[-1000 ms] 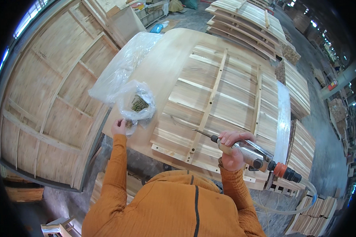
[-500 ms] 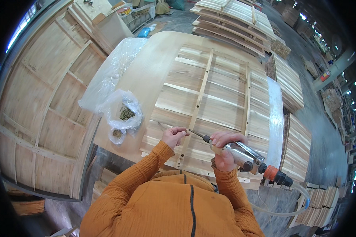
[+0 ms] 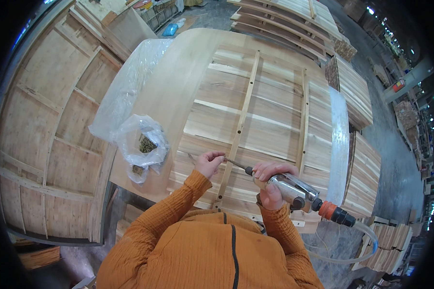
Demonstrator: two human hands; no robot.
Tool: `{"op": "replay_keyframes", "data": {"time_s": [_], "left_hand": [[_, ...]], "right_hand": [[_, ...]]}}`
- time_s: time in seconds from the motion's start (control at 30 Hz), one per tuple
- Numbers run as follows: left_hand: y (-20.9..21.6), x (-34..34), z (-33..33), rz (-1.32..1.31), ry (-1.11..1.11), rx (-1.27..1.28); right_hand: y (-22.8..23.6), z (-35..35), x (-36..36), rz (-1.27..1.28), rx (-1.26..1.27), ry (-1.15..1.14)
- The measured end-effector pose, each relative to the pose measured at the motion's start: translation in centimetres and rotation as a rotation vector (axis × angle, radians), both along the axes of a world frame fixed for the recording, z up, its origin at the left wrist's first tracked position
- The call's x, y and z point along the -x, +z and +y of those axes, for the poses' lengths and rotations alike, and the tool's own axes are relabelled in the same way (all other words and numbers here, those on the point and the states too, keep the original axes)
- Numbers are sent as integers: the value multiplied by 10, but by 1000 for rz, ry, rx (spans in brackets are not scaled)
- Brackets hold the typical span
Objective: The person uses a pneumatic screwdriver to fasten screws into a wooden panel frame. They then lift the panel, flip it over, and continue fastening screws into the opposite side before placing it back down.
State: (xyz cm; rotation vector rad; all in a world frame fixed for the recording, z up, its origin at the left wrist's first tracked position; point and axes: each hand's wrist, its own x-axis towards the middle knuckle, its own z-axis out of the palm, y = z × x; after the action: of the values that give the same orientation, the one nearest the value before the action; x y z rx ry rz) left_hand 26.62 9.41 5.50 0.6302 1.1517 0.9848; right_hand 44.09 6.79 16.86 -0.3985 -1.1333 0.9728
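My left hand (image 3: 209, 164) is closed in a pinch at the tip of a long driver bit (image 3: 237, 164), on what looks like a small screw, mostly hidden by the fingers. My right hand (image 3: 271, 185) is wrapped round a silver air screwdriver (image 3: 294, 190), its bit pointing left. An orange and black hose coupling (image 3: 335, 213) joins the tool to a clear hose (image 3: 367, 236). Both hands are above a slatted wooden panel (image 3: 219, 94), close to a wooden batten (image 3: 245, 108) with dark holes along it.
Left of the panel, an open plastic bag (image 3: 125, 138) holds a heap of small brownish pieces (image 3: 147, 144). A large framed wooden panel (image 3: 38, 120) stands farther left. Stacked boards (image 3: 279, 29) are at the back, with more stacks (image 3: 364, 168) along the right.
My view has shifted slightly, so the panel and bag sit a little differently. The driver has turned a little in my right hand; my left hand still pinches at the bit's tip.
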Motion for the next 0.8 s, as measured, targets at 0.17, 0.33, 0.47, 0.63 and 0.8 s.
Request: {"op": "replay_keyframes", "data": {"time_s": [0.17, 0.33, 0.47, 0.63, 0.8], "left_hand": [[-11, -2, 3, -22, 12, -1], [-12, -2, 6, -42, 10, 31], [-12, -3, 5, -4, -5, -3], [-9, -3, 3, 66, -19, -52], [1, -13, -3, 65, -42, -105]], "right_hand": [[-3, 8, 2, -25, 45, -41], [-7, 12, 2, -28, 36, -68], [-5, 14, 4, -38, 35, -77], [-9, 14, 2, -95, 25, -15], [-16, 9, 8, -119, 122, -65]]}}
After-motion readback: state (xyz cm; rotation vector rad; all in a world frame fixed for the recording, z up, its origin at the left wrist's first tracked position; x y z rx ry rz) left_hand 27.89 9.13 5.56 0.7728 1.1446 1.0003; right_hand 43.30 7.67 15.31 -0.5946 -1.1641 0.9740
